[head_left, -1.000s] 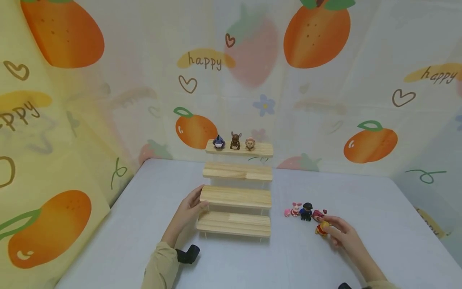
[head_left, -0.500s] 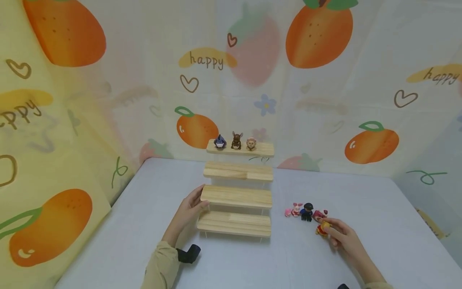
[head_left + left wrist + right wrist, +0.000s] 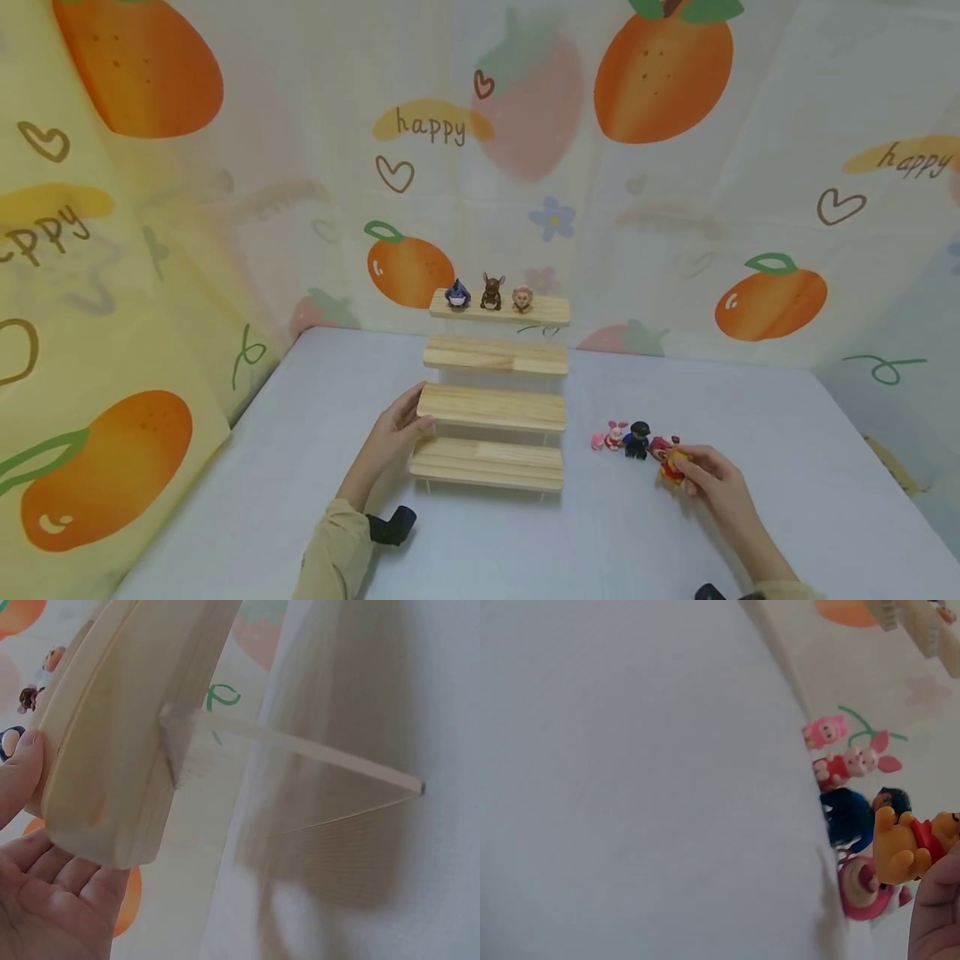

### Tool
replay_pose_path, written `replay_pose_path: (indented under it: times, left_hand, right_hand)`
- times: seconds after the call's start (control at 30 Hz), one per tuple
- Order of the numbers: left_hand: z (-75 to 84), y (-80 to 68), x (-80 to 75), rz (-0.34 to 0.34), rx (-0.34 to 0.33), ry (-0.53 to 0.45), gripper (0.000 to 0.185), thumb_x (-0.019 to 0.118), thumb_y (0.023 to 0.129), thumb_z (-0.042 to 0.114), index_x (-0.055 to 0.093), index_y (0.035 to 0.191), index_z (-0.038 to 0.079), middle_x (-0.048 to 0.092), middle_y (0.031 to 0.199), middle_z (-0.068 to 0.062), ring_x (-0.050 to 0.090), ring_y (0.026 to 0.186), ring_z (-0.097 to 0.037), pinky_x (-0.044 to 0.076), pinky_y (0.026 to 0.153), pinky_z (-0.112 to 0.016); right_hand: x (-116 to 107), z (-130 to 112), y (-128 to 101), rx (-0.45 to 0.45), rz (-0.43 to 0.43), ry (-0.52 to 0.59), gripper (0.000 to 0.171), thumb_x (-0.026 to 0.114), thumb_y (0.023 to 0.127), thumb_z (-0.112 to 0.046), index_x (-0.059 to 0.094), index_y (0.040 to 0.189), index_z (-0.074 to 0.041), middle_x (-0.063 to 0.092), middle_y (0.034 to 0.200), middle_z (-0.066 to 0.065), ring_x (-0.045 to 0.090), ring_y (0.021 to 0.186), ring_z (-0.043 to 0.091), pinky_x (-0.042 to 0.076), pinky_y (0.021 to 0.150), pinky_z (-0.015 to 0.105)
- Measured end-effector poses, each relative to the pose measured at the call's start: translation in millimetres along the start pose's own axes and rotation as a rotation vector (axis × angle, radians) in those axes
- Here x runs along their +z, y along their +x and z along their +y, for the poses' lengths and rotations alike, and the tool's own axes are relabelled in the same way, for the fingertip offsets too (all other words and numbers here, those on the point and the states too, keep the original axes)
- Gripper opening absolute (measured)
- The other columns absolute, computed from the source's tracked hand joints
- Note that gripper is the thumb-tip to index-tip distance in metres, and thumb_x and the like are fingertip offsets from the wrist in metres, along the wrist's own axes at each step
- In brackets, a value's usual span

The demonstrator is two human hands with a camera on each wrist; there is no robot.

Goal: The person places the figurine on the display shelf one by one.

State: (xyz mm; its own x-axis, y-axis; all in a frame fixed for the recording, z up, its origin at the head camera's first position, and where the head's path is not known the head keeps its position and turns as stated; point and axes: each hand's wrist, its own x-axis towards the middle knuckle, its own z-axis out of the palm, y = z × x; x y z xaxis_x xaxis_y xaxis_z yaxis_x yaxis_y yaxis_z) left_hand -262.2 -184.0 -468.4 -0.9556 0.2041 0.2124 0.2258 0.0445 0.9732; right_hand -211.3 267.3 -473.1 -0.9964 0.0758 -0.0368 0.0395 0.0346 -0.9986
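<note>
My right hand (image 3: 723, 487) pinches a small yellow bear figurine in a red shirt (image 3: 670, 473), held just over the table; in the right wrist view the bear figurine (image 3: 901, 851) lies sideways in the frame. Close by stand a pink-and-maroon figurine (image 3: 659, 448), a figurine in dark blue with a black cap (image 3: 637, 442), a piglet figurine (image 3: 614, 435) and a small pink pig (image 3: 597, 441). My left hand (image 3: 388, 437) grips the left end of a tiered wooden display shelf (image 3: 491, 408). In the left wrist view its thumb lies on the board (image 3: 112, 742), fingers below.
On the shelf's top tier sit a blue donkey figurine (image 3: 457, 295), a brown long-eared figurine (image 3: 492, 293) and a pale pink-brown figurine (image 3: 522, 298). Thin clear legs hold the tiers above the white table (image 3: 262, 467). A fruit-printed cloth (image 3: 660, 275) hangs behind.
My right hand has raised the bear figurine slightly from the table and tilted it more upright. The left hand stays on the shelf.
</note>
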Motion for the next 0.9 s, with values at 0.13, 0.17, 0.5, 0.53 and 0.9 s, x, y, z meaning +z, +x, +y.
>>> replay_pose_path:
  times: [0.13, 0.17, 0.5, 0.53, 0.9]
  left_hand:
    - [0.4, 1.1, -0.3, -0.002, 0.006, -0.008, 0.063, 0.061, 0.086, 0.012, 0.028, 0.136, -0.005, 0.03, 0.138, -0.021, 0.03, 0.125, -0.03, 0.031, 0.098, -0.024]
    - [0.2, 1.4, -0.5, -0.006, 0.006, -0.011, 0.063, 0.061, 0.086, 0.012, 0.028, 0.136, -0.005, 0.03, 0.138, -0.021, 0.03, 0.125, -0.03, 0.031, 0.098, -0.025]
    - [20.0, -2.5, 1.6, -0.028, -0.016, -0.023, 0.059, 0.056, 0.087, 0.0, 0.024, 0.135, -0.012, 0.027, 0.137, -0.027, 0.027, 0.125, -0.034, 0.029, 0.099, -0.027]
    - [22.0, -3.4, 2.1, -0.029, -0.014, -0.022, 0.059, 0.056, 0.087, -0.001, 0.023, 0.135, -0.012, 0.026, 0.137, -0.027, 0.027, 0.125, -0.035, 0.029, 0.099, -0.028]
    - [-1.4, -1.8, 0.1, 0.004, -0.016, -0.021, 0.063, 0.061, 0.086, 0.01, 0.027, 0.136, -0.007, 0.03, 0.138, -0.022, 0.031, 0.125, -0.03, 0.031, 0.098, -0.026]
  right_hand:
    - [5.4, -12.5, 2.0, -0.063, -0.031, 0.044, 0.013, 0.056, 0.089, -0.007, 0.066, 0.096, -0.011, 0.058, 0.078, -0.002, 0.043, 0.049, 0.006, 0.039, 0.04, 0.016]
    - [6.8, -15.6, 2.8, -0.077, -0.037, 0.044, 0.014, 0.055, 0.089, -0.007, 0.066, 0.097, -0.011, 0.059, 0.079, -0.002, 0.043, 0.048, 0.006, 0.038, 0.04, 0.016]
    - [20.9, -43.1, 17.8, -0.192, -0.136, 0.044, 0.019, 0.052, 0.091, -0.006, 0.066, 0.099, -0.018, 0.065, 0.092, 0.0, 0.045, 0.051, 0.007, 0.041, 0.043, 0.016]
    - [22.1, -46.8, 19.4, -0.205, -0.143, 0.042, 0.02, 0.052, 0.091, -0.006, 0.066, 0.099, -0.018, 0.065, 0.093, 0.0, 0.045, 0.051, 0.007, 0.042, 0.043, 0.016]
    - [43.0, -92.4, 40.2, -0.222, -0.176, 0.119, 0.015, 0.053, 0.091, -0.008, 0.063, 0.102, -0.01, 0.063, 0.093, -0.001, 0.043, 0.05, 0.008, 0.04, 0.043, 0.014]
